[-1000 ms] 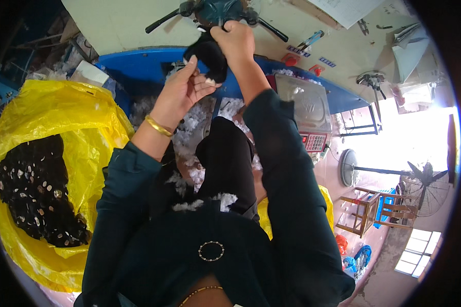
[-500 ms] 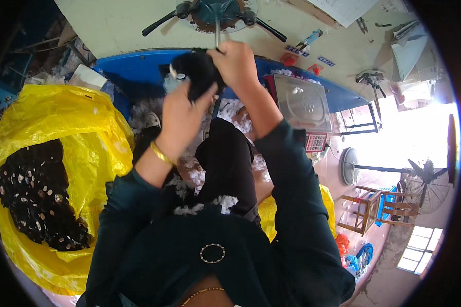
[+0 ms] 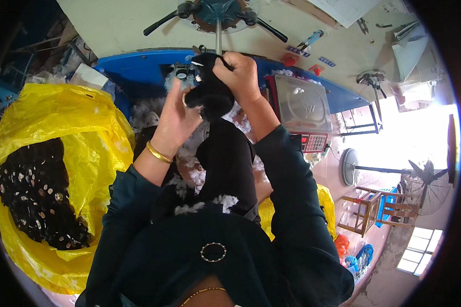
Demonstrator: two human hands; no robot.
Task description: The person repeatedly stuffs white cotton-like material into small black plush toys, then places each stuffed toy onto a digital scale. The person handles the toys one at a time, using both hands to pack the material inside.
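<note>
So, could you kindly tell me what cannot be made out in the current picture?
In the head view:
Metal tube: its lower end is hidden by the right hand and black plush piece.
Left hand: partly hidden behind that piece, so its hold is unclear.
Yellow sack: bottom covered by the black pile, whose details are too small.
Dark green machine: cut off by the top edge.

The person wore a dark teal, long-sleeved fabric top point(image 3: 169, 245), its loose sleeves point(image 3: 294, 179) ending on the forearms. A shiny, rounded gold bangle point(image 3: 159, 154) circled the left wrist point(image 3: 167, 140). A pale, beaded oval ornament point(image 3: 213, 261) marked the chest; a thin gold-coloured necklace point(image 3: 208, 289) lay at the neckline. The trousers point(image 3: 224, 169) were black.
</note>
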